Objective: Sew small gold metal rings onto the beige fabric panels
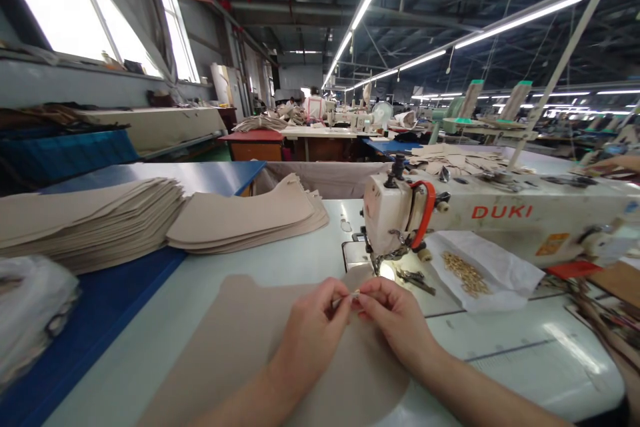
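Note:
My left hand [317, 323] and my right hand [397, 317] meet in front of the sewing machine's needle area, fingertips nearly touching. Both are closed in a pinch around something small and pale, mostly covered by the fingers. Beneath them a beige fabric panel [250, 333] lies on the pale table, stretching to the left and toward me. The sewing machine [395, 213], marked DUKI, stands just beyond, its lamp lit near the needle. Right of the needle, small brass-coloured metal pieces [466, 273] lie on a sheet of white paper [505, 270].
Stacked beige panels sit at left, one pile [90, 220] and a second pile [245, 213] closer to the machine. A clear plastic bag [33, 313] rests on the blue surface [125, 307] at the left edge. Two thread cones [493, 103] stand behind the machine. Another person's hand [615, 165] shows far right.

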The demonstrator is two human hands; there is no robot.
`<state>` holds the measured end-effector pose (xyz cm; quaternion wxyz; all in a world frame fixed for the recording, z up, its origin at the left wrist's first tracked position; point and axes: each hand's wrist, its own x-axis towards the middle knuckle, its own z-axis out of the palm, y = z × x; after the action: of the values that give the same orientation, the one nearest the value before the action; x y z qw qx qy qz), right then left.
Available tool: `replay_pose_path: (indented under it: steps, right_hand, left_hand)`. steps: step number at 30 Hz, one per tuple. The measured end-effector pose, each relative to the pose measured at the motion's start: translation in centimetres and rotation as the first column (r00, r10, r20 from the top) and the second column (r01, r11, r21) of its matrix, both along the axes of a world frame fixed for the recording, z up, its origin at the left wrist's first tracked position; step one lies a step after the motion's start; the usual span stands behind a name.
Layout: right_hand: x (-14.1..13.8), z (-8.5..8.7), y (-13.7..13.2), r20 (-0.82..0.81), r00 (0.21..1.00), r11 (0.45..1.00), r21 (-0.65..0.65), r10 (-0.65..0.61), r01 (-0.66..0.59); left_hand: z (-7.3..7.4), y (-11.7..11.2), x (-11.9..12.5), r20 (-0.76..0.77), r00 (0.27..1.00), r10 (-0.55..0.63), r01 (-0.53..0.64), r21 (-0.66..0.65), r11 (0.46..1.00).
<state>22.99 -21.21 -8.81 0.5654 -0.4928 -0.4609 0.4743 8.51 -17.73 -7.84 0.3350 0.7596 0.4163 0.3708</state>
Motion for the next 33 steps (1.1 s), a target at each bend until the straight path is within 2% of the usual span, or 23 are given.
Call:
replay_pose_path:
  steps: [6,10,13,15,18,22,24,27,33]
  right_hand:
    - [-0.2,-0.7,0.3,0.145,0.987,0.995,0.081,-0.064,0.053]
    - [-0.3,-0.8,0.1,0.350,0.928,0.986,0.150,-0.125,0.077]
    - [-0.4,-0.3,-0.3,0.482,0.868,0.979,0.201,-0.119,0.023]
    - [-0.3,0.0,-0.6,0.501,0.860,0.973,0.230,-0.100,-0.021]
    - [0.3,0.3,-0.6,0.471,0.878,0.973,0.229,-0.086,-0.028]
    - [1.5,0.3,0.5,0.266,0.963,0.993,0.085,0.052,-0.077]
    - [2.1,0.2,1.2,0.164,0.981,0.993,0.042,0.106,-0.114]
    - [2.6,0.0,1.9,0.081,0.989,0.992,0.023,0.120,-0.123]
    - [2.8,-0.6,1.6,-0.049,0.986,0.986,-0.036,0.161,-0.163]
  left_hand:
    - [-0.1,-0.2,0.3,-0.027,0.999,0.023,-0.023,-0.020,1.000]
    - [-0.4,-0.1,0.5,-0.026,1.000,0.014,-0.016,-0.069,0.997]
    - [-0.5,0.2,0.5,0.031,0.999,-0.026,0.030,-0.152,0.988]
    - [-0.4,0.4,0.4,0.097,0.993,-0.061,0.080,-0.211,0.974]
    - [-0.3,0.5,0.3,0.211,0.967,-0.146,0.205,-0.289,0.935]
    - [-0.3,0.8,0.3,0.325,0.924,-0.200,0.320,-0.375,0.870]
    - [-0.3,1.1,0.3,0.356,0.917,-0.179,0.325,-0.409,0.853]
    - [-0.6,1.7,0.3,0.357,0.922,-0.152,0.312,-0.451,0.836]
    - [-0.6,2.0,0.3,0.347,0.927,-0.144,0.308,-0.480,0.821]
